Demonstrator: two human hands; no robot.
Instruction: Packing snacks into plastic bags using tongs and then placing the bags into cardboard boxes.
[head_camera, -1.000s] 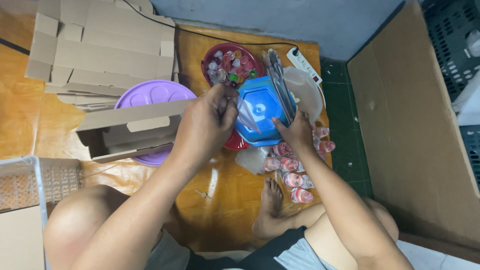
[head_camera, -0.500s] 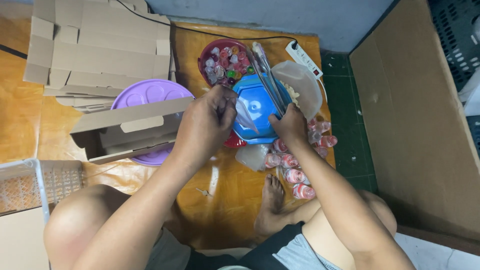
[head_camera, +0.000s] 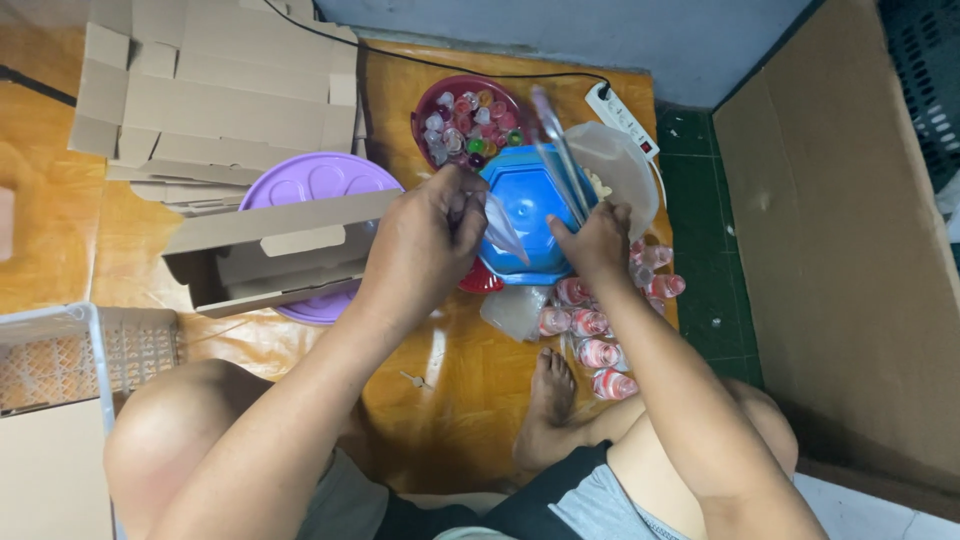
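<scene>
Head view: my left hand (head_camera: 425, 240) pinches a clear bag (head_camera: 503, 232) w/ fingers closed on its top edge. Right hand (head_camera: 592, 240) grips long clear strips (head_camera: 556, 150), closed. Both sit over the blue bowl (head_camera: 525, 215), btwn open carton (head_camera: 270, 250) & small bottles (head_camera: 590, 320).

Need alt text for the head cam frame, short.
Seen from above, a person seated on an orange floor holds a clear plastic bag between the left hand and right hand over a blue hexagonal container. Around it lie a bowl of small colourful cups, a purple lid and cardboard boxes.
</scene>
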